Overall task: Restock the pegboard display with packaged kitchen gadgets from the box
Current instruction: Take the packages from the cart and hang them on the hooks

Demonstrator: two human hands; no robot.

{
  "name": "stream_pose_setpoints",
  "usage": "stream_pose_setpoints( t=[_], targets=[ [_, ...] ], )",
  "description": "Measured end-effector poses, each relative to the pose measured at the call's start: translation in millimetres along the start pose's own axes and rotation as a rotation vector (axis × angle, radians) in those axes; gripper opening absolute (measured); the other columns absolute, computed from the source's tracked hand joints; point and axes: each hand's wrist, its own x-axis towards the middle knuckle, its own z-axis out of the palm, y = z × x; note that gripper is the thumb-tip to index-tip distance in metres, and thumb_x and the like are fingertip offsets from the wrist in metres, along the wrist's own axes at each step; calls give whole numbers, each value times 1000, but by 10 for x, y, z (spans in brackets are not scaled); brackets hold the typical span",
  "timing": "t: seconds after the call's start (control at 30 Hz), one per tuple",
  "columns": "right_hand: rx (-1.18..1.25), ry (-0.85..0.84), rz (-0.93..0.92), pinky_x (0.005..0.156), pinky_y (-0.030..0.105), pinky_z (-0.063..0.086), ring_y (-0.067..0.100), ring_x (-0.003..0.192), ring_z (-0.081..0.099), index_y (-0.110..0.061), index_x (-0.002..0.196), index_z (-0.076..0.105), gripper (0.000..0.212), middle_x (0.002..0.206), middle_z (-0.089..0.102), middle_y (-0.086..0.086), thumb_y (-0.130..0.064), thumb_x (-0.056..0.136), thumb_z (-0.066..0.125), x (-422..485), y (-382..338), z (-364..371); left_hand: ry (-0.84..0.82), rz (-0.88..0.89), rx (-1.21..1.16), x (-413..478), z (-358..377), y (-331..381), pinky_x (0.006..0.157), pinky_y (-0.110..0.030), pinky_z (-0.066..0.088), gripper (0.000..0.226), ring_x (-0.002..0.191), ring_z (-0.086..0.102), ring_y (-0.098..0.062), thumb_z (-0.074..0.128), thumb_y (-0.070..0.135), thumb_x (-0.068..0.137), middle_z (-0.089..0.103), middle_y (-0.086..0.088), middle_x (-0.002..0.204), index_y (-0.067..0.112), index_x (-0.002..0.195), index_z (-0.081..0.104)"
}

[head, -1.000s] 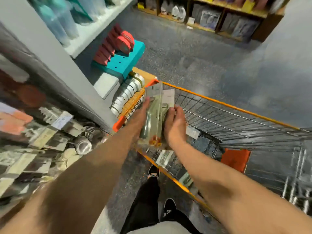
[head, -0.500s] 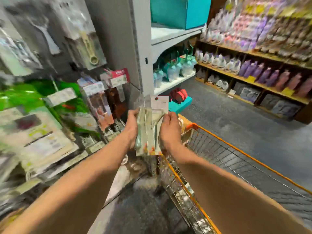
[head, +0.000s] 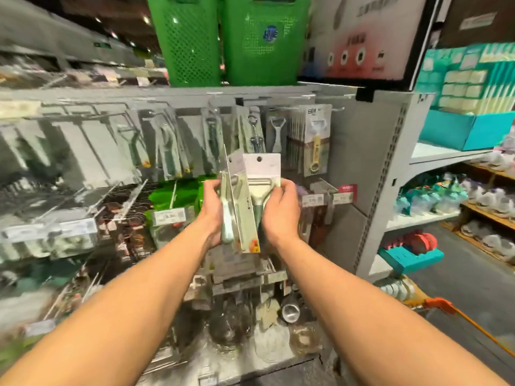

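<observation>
Our left hand (head: 212,211) is curling round an edge-on carded pack with pale green handle (head: 242,218), our right hand (head: 281,211) is gripping a white-carded cream peeler pack (head: 263,169). We are holding both, touching, before the grey metal pegboard display (head: 359,151).

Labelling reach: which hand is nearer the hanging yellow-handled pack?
Right. The right hand is just below-left of the yellow-handled pack; the left hand is farther left. Both grip peeler packs.

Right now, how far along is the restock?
Done: packaged gadgets already hang along the top of the pegboard. In hand: left hand and right hand hold a few peeler packs in front of it. Left: none of these is hooked yet; each hang hole must go onto a peg.
</observation>
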Motion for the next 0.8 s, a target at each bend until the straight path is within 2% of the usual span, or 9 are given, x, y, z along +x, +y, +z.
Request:
stream_pose_setpoints(
  t=[0.13,0.3,0.43,0.57,0.73,0.8],
  targets=[
    [10,-76,-26,80,28,34,19,98,54,-18,133,53,29,107,61,-2,-23,111,35,-292,-330,753,74,70,-18,-183,-718,571,54,-24,49,63,52,63,-21,27,50,104,67,-8,62,12,73,66],
    [27,-136,-74,84,29,35,20,104,54,-17,134,53,29,109,59,-2,-23,111,35,-623,-658,1516,163,153,-87,-376,-1515,1017,68,-34,50,64,68,64,-29,31,57,99,70,-13,77,13,77,72],
    [25,-174,-83,83,30,33,23,104,52,-17,133,53,29,108,59,0,-22,111,35,-829,-836,1975,185,189,-129,-470,-1933,1251,65,-33,47,73,57,63,-24,28,53,101,69,-10,65,14,59,73],
    [19,-215,-110,83,27,33,23,106,54,-18,131,53,28,109,59,-1,-22,111,34,-993,-982,2332,209,204,-120,-503,-2318,1398,64,-33,49,69,60,64,-26,28,55,103,69,-12,66,12,69,71],
    [-4,-257,-111,85,31,35,27,110,55,-20,128,55,29,114,63,5,-24,110,33,-1015,-1043,2592,240,155,-124,-465,-2588,1489,72,-36,52,70,72,65,-30,28,65,99,70,-20,89,10,92,71],
    [7,-277,-108,86,30,35,23,107,54,-21,130,53,28,114,61,3,-25,111,32,-1006,-1069,2697,236,102,-90,-406,-2700,1506,73,-36,52,70,71,65,-28,26,66,99,71,-17,83,10,90,69]
  ],
)
